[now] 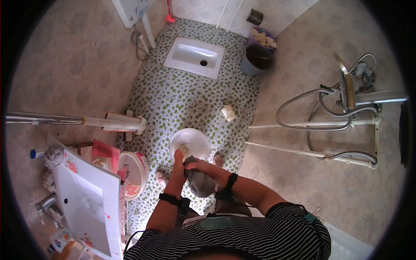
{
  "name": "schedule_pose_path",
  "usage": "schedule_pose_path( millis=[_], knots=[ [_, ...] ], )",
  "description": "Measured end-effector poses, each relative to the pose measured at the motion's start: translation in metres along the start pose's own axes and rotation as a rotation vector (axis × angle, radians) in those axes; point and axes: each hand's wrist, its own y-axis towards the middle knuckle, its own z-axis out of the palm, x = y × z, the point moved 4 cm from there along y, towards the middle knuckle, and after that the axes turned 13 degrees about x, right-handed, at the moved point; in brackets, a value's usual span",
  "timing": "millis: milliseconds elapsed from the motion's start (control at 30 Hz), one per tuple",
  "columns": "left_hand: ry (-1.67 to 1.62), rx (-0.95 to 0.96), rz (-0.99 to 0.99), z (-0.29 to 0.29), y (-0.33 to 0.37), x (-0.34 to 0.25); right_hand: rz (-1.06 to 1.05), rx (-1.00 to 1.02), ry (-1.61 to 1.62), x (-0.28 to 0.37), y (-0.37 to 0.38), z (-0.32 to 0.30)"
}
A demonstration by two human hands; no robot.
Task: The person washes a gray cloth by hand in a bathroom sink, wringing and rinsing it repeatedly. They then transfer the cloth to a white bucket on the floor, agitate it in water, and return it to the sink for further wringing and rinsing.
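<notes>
A round white basin stands on the tiled floor in front of my feet. Over its near rim my right hand grips a bunched grey cloth, which hangs back toward my knees. Close beside it, at the basin's near left side, is my left hand; its fingers are too small and hidden to read. Something pale and brownish lies in the basin below the left hand, too blurred to name. Dark bands are strapped round both my forearms.
A washbasin and a bucket stand on my left. Ahead is a squat toilet, with bins to its right. A crumpled pale packet lies on the floor. Shower hoses hang along the right wall.
</notes>
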Motion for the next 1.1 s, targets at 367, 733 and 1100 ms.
schedule_pose_path(
  millis=[367, 733, 1100],
  knots=[
    [2.032, 0.618, 0.655, 0.118, -0.111, -0.013, -0.342, -0.045, -0.293, 0.033, -0.058, 0.006],
    [1.757, 0.441, 1.054, 0.139, -0.091, -0.024, -0.495, -0.181, -0.163, 0.015, -0.048, 0.022],
    [-0.177, 0.089, 0.446, 0.072, -0.034, -0.044, -0.907, -0.600, -0.203, 0.104, -0.034, 0.036]
  ],
)
